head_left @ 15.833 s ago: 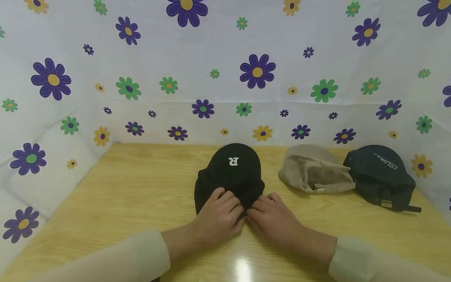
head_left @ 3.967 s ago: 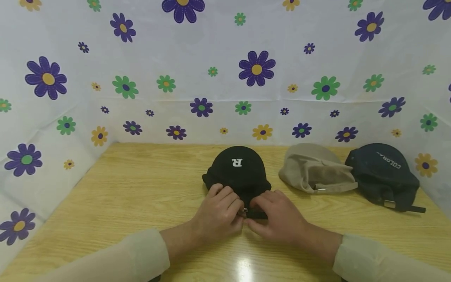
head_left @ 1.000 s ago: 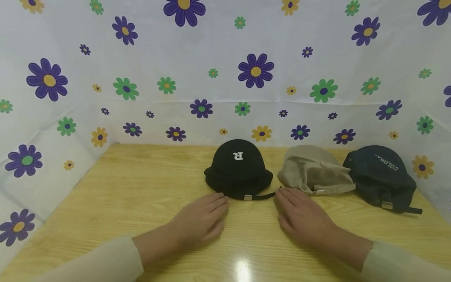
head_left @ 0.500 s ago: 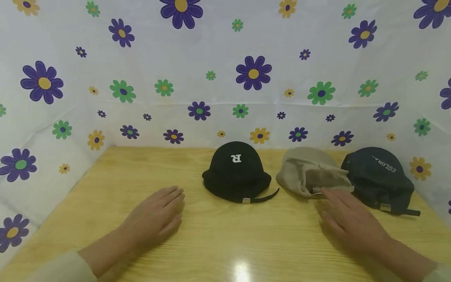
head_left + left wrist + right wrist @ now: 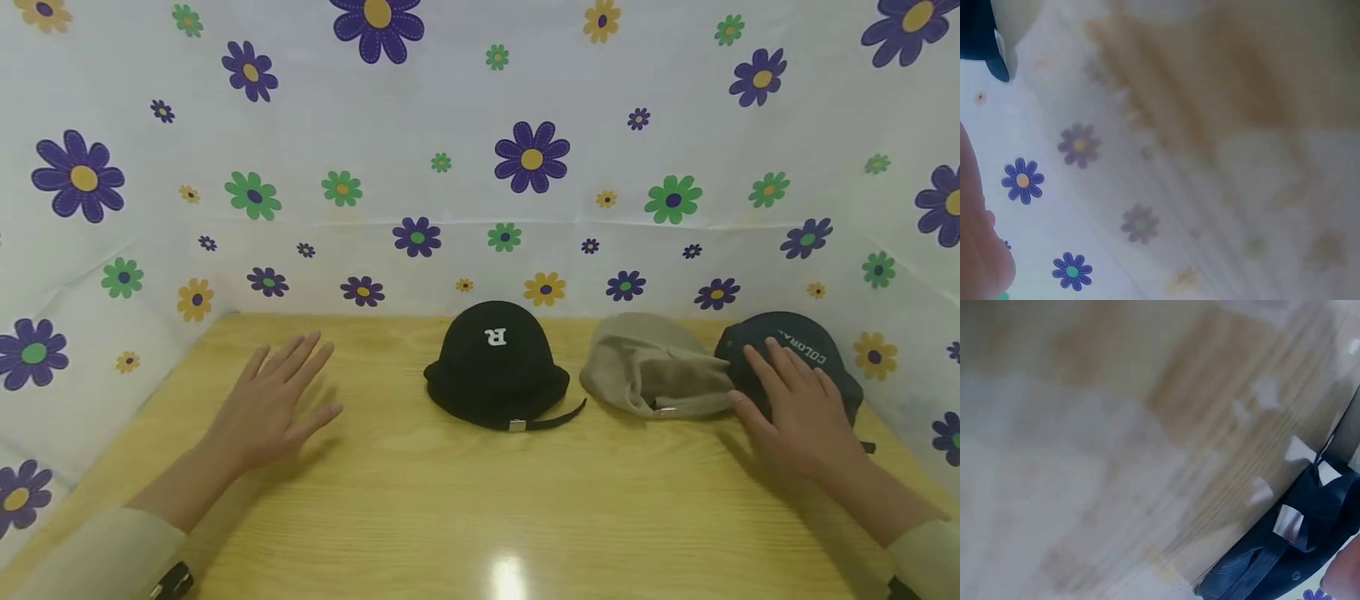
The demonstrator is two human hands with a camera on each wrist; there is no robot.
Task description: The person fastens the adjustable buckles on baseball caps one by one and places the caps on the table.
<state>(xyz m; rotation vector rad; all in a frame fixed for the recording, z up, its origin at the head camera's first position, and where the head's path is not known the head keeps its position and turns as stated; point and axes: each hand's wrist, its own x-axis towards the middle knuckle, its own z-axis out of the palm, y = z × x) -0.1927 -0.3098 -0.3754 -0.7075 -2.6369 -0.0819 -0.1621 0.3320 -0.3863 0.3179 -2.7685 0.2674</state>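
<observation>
My left hand (image 5: 262,408) is held over the left side of the table, fingers straight and spread, thumb apart, holding nothing. Far to the right, my right hand (image 5: 806,417) is stretched out in front of the navy cap (image 5: 738,337) and hides part of it; whether it touches the cloth I cannot tell. The right wrist view shows that cap's strap and metal buckle (image 5: 1288,523) close to a fingertip (image 5: 1344,575). A black cap (image 5: 495,367) with a white R stands mid-table, its strap through the buckle with the tail curving right. Between the two sits a crumpled beige cap (image 5: 645,367).
The caps stand in a row along the back of the wooden table (image 5: 420,517). Behind and at both sides hangs a white cloth (image 5: 360,108) printed with flowers. Both wrist views are partly hazy.
Earlier both hands worked at the black cap's strap. They have since let go and moved apart, left hand leftward, right hand rightward to the navy cap. The black cap's strap now lies through its buckle.
</observation>
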